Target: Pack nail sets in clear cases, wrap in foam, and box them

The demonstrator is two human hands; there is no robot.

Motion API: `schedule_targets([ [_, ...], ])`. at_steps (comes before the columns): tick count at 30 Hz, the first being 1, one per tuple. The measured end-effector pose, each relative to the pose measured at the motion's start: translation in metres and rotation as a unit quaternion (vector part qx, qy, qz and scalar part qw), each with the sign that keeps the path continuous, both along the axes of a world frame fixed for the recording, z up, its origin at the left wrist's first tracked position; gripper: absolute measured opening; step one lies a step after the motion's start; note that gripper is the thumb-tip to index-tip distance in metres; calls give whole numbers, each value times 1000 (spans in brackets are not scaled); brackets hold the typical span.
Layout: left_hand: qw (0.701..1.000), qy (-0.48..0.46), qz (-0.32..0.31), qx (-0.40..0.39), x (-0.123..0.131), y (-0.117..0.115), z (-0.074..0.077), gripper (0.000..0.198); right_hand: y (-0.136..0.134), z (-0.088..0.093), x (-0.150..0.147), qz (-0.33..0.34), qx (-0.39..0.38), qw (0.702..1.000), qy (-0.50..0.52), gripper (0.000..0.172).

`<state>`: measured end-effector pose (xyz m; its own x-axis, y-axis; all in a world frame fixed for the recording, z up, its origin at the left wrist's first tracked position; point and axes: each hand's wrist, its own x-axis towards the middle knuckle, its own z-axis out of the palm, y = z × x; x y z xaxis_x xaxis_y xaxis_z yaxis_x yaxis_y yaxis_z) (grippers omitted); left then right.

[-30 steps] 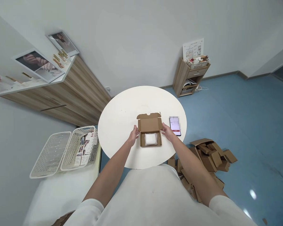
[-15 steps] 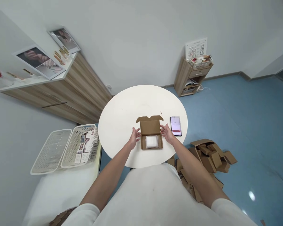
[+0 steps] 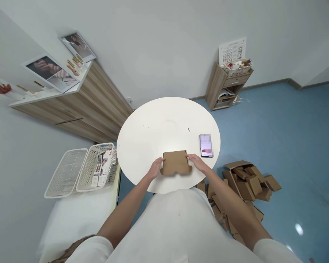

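A small brown cardboard box [image 3: 176, 162] lies on the white oval table [image 3: 142, 146] in front of me. Its lid is folded down over the top, and the curved front flap with its side tabs sticks out toward me. The white packet inside is hidden now. My left hand [image 3: 155, 167] grips the box at its left side, thumb and fingers on the edge. At the opposite side, my right hand [image 3: 196, 162] holds the right edge near the lid.
A phone [image 3: 206, 145] lies on the table to the right. Several brown boxes [image 3: 249, 184] are heaped on the floor at right. White plastic baskets [image 3: 83, 179] stand at left, one with printed cards. A wooden cabinet [image 3: 98, 106] and a small drawer unit [image 3: 222, 87] stand farther back.
The box lid, upright before, has swung down toward me and covers the white packet. Both hands have gone from open beside the box to gripping its sides.
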<state>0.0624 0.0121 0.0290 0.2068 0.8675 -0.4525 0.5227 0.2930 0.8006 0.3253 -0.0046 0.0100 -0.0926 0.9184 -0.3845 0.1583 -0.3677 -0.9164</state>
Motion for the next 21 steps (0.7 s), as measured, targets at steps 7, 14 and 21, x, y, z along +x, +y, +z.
schedule_targets([
  [7,973,181,-84,117,16,-21,-6,43,-30,-8,-22,58,105,968,-222,40],
  [14,974,195,-65,100,12,-25,-8,45,-35,-12,-23,58,80,963,-251,40],
  [21,991,115,-39,48,5,-35,-7,59,-41,-14,-15,56,68,975,-203,45],
])
